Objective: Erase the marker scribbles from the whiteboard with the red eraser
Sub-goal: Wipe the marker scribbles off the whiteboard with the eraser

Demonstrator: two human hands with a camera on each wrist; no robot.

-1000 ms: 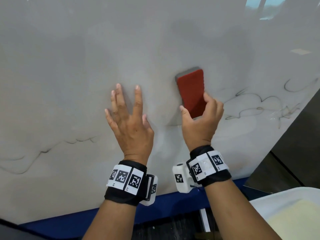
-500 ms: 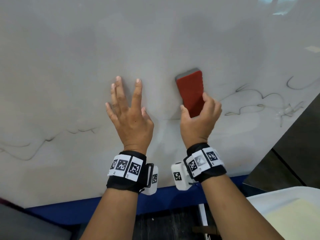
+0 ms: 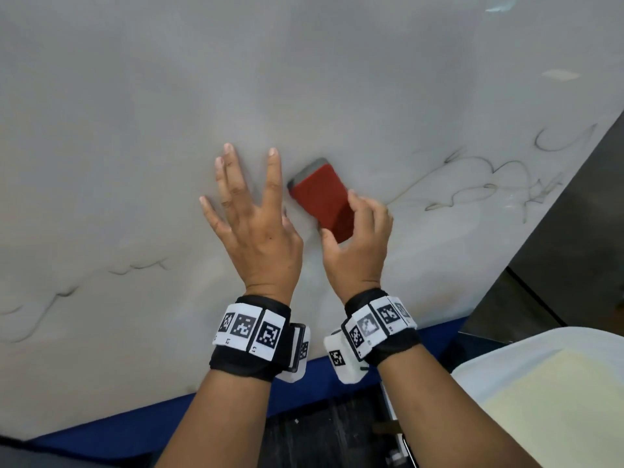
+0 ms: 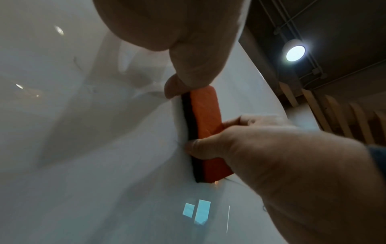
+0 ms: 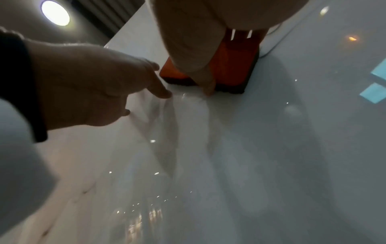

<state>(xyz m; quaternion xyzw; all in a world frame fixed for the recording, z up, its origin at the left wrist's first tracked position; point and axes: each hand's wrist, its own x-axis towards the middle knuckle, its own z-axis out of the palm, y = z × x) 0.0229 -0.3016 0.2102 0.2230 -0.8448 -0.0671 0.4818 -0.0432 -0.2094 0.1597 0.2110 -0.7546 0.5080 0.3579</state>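
My right hand grips the lower end of the red eraser, thumb on one side and fingers on the other, with its dark felt face against the whiteboard. The eraser leans to the upper left, its top corner close to my left index finger. My left hand lies flat on the board with fingers spread, just left of the eraser. Thin black scribbles run across the board to the right of the eraser. More faint scribbles trail off at the lower left.
The board's blue lower edge runs below my wrists. A white tray with a pale yellow sheet sits at the lower right. A dark surface lies beyond the board's right edge.
My right hand has slid the eraser left and tilted it, so it now sits beside my left hand. The left hand has stayed flat on the board.
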